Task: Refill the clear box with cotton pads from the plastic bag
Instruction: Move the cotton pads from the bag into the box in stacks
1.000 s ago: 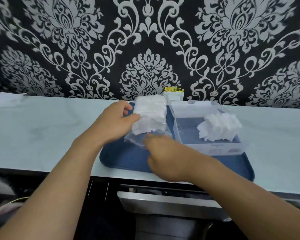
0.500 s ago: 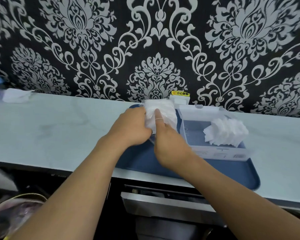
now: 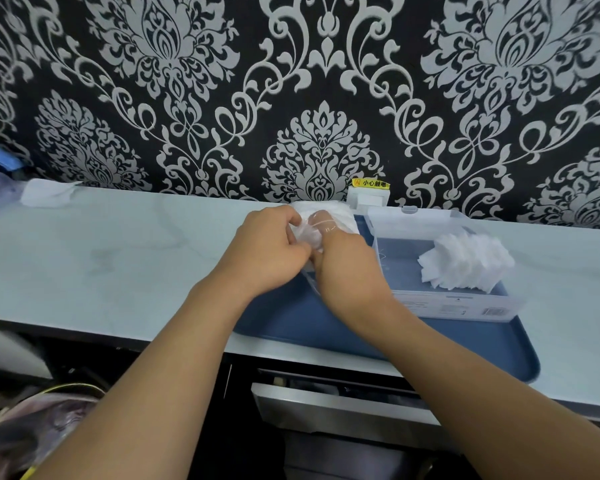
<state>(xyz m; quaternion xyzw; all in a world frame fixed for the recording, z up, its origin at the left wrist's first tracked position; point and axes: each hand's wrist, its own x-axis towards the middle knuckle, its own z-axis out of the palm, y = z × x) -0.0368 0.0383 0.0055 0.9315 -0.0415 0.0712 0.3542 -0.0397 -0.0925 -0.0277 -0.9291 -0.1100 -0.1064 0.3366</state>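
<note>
My left hand [image 3: 267,247] and right hand [image 3: 343,268] both pinch the plastic bag [image 3: 329,220] of cotton pads over the blue tray [image 3: 291,317]; fingers curled. Clear box [image 3: 430,220] sits just right, wall socket [image 3: 368,199] behind.

Both hands meet over the blue tray [image 3: 326,323]: the left hand [image 3: 267,251] grips the plastic bag [image 3: 340,220] of cotton pads, the right hand [image 3: 347,265] seemingly reaching inside. Beside them, the clear box [image 3: 458,306] holds a fanned stack of pads [image 3: 465,265].
</note>
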